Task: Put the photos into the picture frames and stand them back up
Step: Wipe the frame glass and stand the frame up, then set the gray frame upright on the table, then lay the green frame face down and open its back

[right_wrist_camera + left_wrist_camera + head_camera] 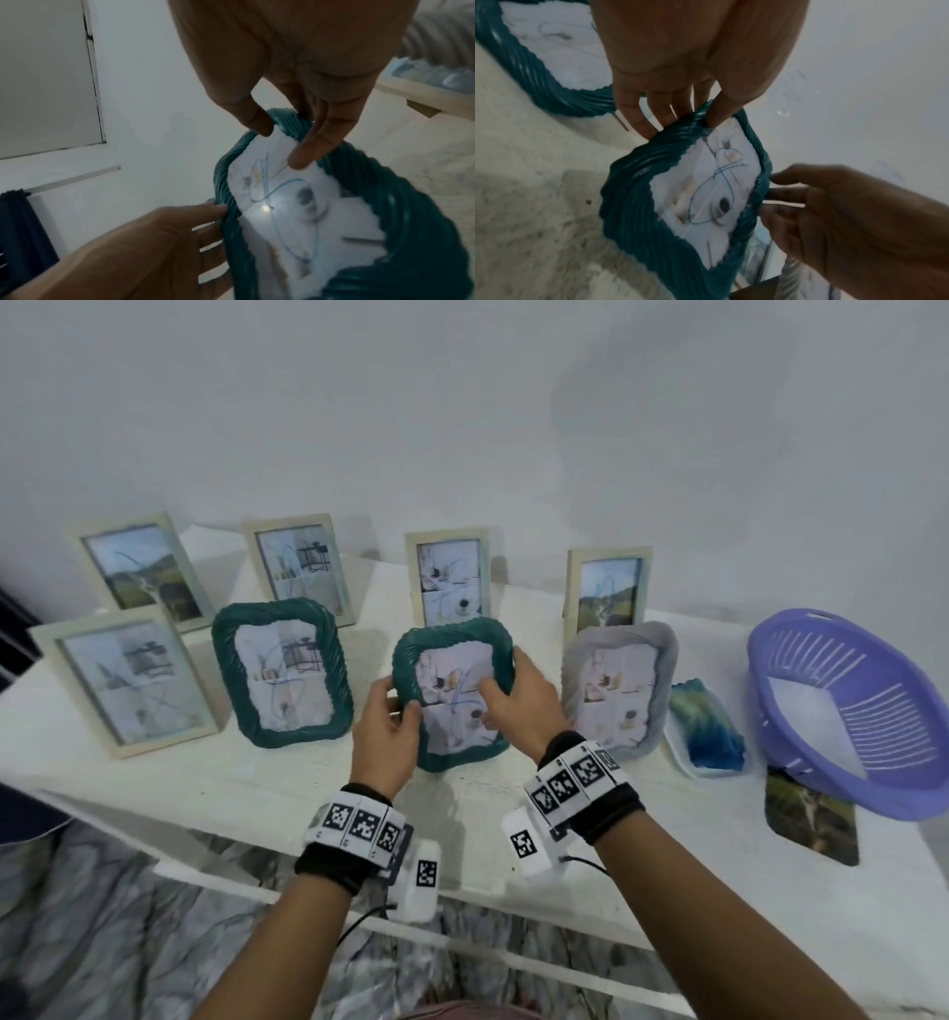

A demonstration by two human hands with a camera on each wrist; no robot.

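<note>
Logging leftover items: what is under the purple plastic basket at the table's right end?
A landscape photo pokes out from beneath the purple plastic basket, flat on the white table. Its far end is covered by the basket.

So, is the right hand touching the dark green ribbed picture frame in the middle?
Touching. The right wrist view shows the right hand pinching the dark green ribbed picture frame at its rim, thumb on the front.

No legible text or labels anywhere.
</note>
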